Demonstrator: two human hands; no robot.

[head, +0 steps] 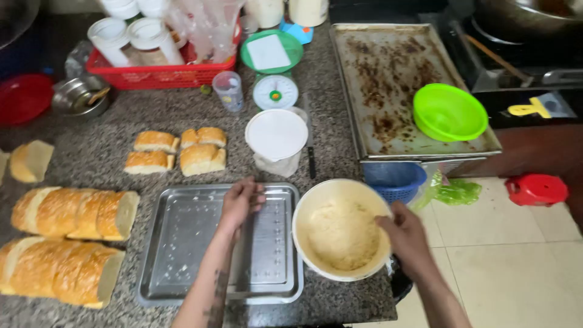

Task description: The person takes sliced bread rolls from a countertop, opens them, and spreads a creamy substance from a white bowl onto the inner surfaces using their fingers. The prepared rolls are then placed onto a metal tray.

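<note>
Bread lies left on the table point(182, 115): two sliced loaves point(73, 212), four small cut pieces point(176, 150). One steel tray point(176, 255) sits centre, left hand point(240, 200) resting open on its far rim. Right hand point(405, 234) grips the rim of one white crumb bowl point(340, 234). Behind stand one lidded tub point(276, 136), one scale point(274, 91), one green bowl point(449, 112).

Left hand point(241, 201): palm down, fingers loosely curled, forearm extended; right hand point(405, 234): fingers bent inward, wrist angled left.
</note>
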